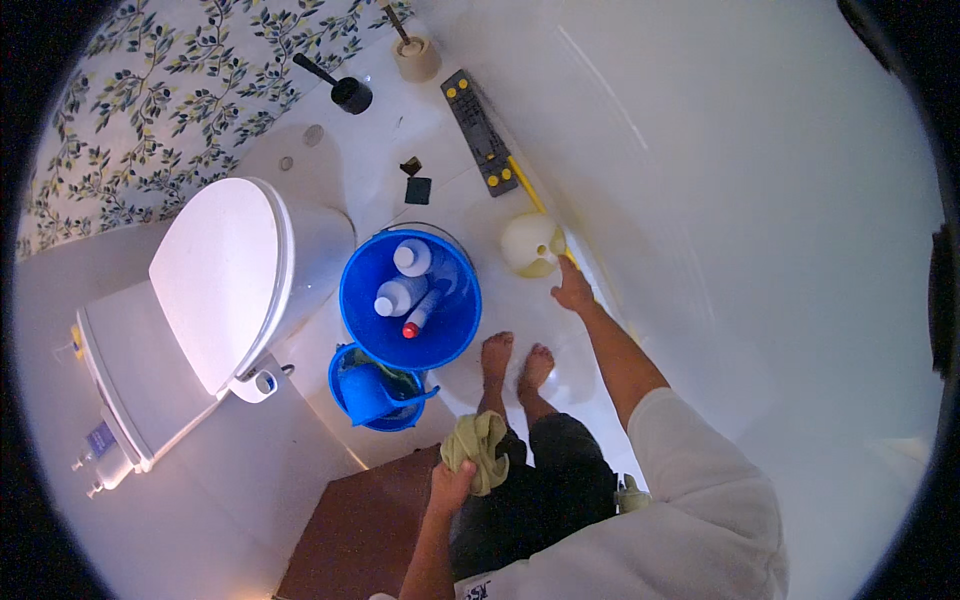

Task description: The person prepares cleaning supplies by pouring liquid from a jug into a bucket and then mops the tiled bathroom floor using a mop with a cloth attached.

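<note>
In my left hand (452,486) is a bunched yellow-green cloth (476,454), held in front of my dark shorts. My right hand (574,288) reaches down to the right, its fingertips at the edge of a pale yellowish plastic container (527,241) on the floor. Whether those fingers grip the container or only touch it is unclear. A yellow stick (529,186) runs along the foot of the wall, partly behind the container. To the left stands a large blue bucket (349,304) with two white bottles (401,295) and a red-capped tube-shaped bottle (424,311) inside.
A smaller blue pail (335,390) holds a blue dipper (364,394). The white toilet (225,277) is at left, lid down. Farther off are a grey board with yellow knobs (480,131), a dark pad (418,190), a black brush holder (351,95) and a beige one (416,60).
</note>
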A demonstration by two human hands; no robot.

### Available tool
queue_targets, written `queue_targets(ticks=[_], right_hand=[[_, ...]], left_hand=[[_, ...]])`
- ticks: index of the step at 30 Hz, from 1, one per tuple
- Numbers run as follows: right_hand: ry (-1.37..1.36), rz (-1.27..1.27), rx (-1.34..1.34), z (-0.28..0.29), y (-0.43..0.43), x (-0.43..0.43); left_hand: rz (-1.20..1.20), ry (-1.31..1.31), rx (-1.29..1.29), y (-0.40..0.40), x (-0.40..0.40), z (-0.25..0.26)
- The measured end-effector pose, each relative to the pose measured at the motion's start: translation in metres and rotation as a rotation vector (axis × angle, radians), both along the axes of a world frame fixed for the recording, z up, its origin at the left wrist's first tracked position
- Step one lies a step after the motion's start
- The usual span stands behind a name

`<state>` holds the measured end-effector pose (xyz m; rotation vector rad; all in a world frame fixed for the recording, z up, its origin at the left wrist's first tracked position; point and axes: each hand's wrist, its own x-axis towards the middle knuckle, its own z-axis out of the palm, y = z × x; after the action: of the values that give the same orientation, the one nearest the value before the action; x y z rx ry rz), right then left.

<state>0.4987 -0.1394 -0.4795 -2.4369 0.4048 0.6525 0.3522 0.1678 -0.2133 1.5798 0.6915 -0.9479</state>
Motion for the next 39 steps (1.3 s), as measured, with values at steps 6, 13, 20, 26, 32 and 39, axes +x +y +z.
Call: queue_targets(ticks=[6,13,20,26,32,39], right_hand=[[0.128,-0.229,0.211,-0.054,-0.001,0.040],[0.069,0.017,0.055,-0.006,0.018,-0.014],[0.285,-0.411,0.303,0.086,0.007,-0.097],[0.433,-0.671,0.455,0.057,0.007,-0.155],[0.653,-0.971,0.440,0.085,0.024,-0.150],[0.482,-0.976,0.609,0.006,-0.003,-0.200]], left_hand=[[-0.035,-0.075,0.145,0.040,-0.022,-0.010],[-0.331,-0.371,0.357,0.052,-0.010,0.018],[0.160,-0.075,0.069,0.056,-0.006,-0.011],[-0.042,-0.096,0.044,0.062,-0.029,-0.170],[0.543,0.320,-0.370,0.076,-0.003,-0.256],[0.882,0.293,-0.628,0.030,0.031,-0.284]])
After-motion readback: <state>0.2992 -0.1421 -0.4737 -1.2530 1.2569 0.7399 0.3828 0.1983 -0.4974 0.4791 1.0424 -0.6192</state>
